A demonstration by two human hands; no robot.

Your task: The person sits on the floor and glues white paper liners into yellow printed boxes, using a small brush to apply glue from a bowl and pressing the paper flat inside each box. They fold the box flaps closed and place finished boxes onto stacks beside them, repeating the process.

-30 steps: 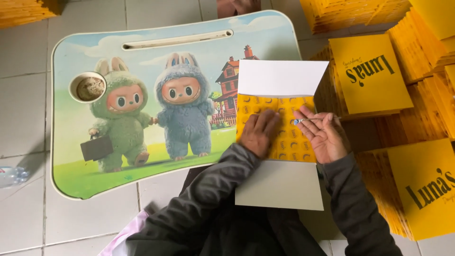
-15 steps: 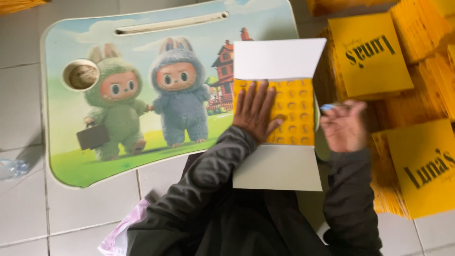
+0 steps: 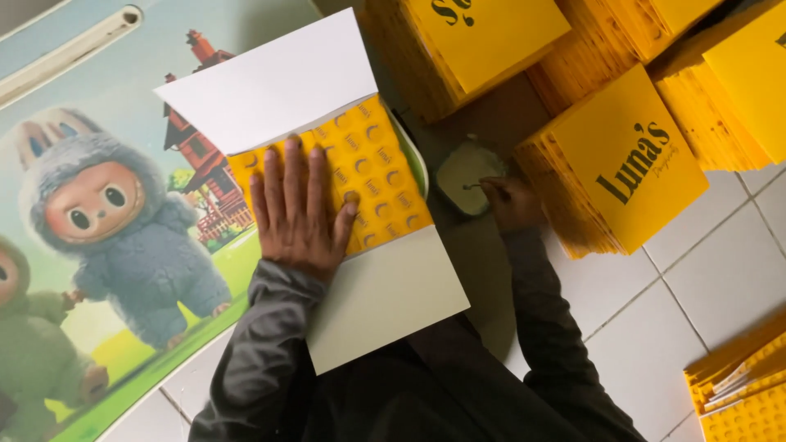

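My left hand lies flat, fingers spread, on a yellow patterned sheet with white flaps above and below, resting on a lap table printed with furry cartoon creatures and a red house. My right hand is off the table's right edge, fingers pinched on a small thin tool dipped into a small white bowl on the floor. The tool's tip is too small to make out.
Stacks of yellow cards with black lettering stand on the tiled floor to the right and at the top. More yellow patterned sheets lie at the bottom right. My dark sleeves fill the bottom middle.
My right hand has left the yellow sheet and moved right, down to the small bowl on the floor. My left hand stays pressed on the sheet. The view has shifted closer and right.
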